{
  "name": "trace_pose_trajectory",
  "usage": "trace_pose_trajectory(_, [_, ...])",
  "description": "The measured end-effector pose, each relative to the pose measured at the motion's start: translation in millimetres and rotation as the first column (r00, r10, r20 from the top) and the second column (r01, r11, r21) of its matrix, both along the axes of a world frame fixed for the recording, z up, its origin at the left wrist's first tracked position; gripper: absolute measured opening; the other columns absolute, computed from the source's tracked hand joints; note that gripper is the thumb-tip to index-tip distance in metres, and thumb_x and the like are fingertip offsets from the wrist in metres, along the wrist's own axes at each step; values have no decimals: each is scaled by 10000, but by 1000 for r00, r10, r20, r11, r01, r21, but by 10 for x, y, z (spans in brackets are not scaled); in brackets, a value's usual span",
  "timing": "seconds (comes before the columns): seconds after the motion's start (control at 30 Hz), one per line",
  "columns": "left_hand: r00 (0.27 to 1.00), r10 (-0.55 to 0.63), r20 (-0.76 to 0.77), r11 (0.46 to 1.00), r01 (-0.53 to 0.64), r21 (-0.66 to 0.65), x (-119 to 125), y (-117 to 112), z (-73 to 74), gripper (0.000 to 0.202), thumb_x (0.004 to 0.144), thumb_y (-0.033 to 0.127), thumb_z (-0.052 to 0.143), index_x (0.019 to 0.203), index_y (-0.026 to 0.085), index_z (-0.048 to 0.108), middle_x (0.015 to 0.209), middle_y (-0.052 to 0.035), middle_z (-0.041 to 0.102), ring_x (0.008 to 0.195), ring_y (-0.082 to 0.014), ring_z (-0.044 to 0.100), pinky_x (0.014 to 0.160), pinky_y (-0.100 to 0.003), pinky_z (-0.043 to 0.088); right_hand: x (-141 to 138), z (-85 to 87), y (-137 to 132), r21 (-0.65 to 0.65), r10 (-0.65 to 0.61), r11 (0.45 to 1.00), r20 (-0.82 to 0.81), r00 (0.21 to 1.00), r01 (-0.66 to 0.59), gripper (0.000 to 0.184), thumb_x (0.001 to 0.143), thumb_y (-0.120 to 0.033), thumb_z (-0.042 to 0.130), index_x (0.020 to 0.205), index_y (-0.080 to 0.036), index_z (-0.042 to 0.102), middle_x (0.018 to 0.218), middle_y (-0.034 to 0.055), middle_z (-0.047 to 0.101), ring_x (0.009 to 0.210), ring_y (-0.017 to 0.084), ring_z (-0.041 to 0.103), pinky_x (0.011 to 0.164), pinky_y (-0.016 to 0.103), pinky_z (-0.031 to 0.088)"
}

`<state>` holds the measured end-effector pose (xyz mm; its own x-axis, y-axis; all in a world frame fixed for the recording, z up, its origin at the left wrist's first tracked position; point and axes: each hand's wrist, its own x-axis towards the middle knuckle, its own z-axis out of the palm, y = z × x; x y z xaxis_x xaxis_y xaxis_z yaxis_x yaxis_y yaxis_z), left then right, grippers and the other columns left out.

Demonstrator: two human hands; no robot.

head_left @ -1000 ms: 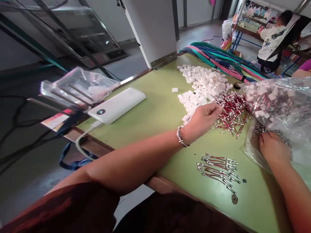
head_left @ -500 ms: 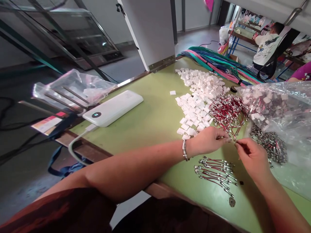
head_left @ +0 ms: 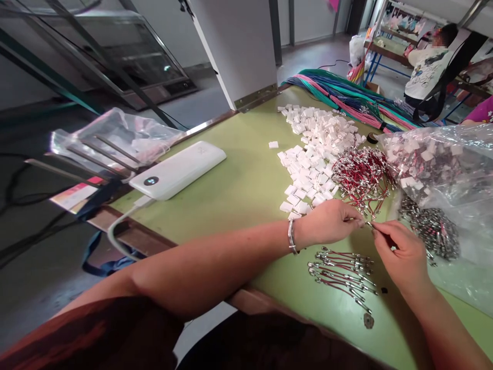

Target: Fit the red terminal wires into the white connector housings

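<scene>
My left hand [head_left: 332, 222] and my right hand [head_left: 400, 251] meet over the green table [head_left: 246, 190], both pinched on a small metal clasp part held between their fingertips. Just below them lies a neat row of finished red cords with metal clasps [head_left: 344, 272]. Beyond the hands sits a tangled pile of red cords with clasps [head_left: 362, 174]. A heap of small white tags [head_left: 314, 149] lies to its left. At the right, a pile of small dark metal clasps [head_left: 431, 228] rests on a clear plastic bag [head_left: 450, 169].
A white power bank [head_left: 177, 169] with its cable lies at the table's left edge beside a plastic bag on a metal rack [head_left: 115, 139]. Bundles of coloured cords [head_left: 346, 97] lie at the far end. Another person [head_left: 429, 61] sits at a table behind.
A second ago my left hand was on the red cord pile and my right in the bag. Both came together near the table's front and now pinch a small part.
</scene>
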<state>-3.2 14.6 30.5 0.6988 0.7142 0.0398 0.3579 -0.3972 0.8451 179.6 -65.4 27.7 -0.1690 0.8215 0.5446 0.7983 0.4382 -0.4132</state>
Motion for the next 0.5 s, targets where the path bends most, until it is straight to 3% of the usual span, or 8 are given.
trace_pose_trajectory(0.13, [993,-19,-114,989,36,147,-21,-2,-2,250,874,237,492,839,186,735,722,-6,695,645,-106,571,599,-234,409,9,31,-24,-62,56,997,4,998,-55,166,857,-135,538,871,-197,691,724,19,641,622,126,595,571,248,473])
trace_pose_trajectory(0.27, [978,-112,-176,923,168,346,-34,-43,0,271,892,224,461,825,191,721,752,-27,701,673,-128,596,607,-257,411,7,86,-83,-263,85,959,-86,993,-104,166,858,-176,539,801,-216,690,641,-15,607,530,109,549,480,224,423])
trace_pose_trajectory(0.4, [977,-150,-154,932,191,307,-18,-67,-4,257,903,228,471,851,177,717,774,-37,710,697,-135,612,628,-255,431,-30,102,-108,-297,1,954,-91,996,-28,161,861,-199,533,779,-210,670,632,-17,600,544,116,545,507,234,430])
trace_pose_trajectory(0.5, [973,-189,-131,936,219,276,-53,1,56,220,901,247,501,864,188,710,814,-34,711,726,-138,613,658,-259,440,-1,109,-92,-308,11,951,-55,998,-28,149,873,-212,532,805,-215,664,675,-8,620,579,122,553,532,241,439])
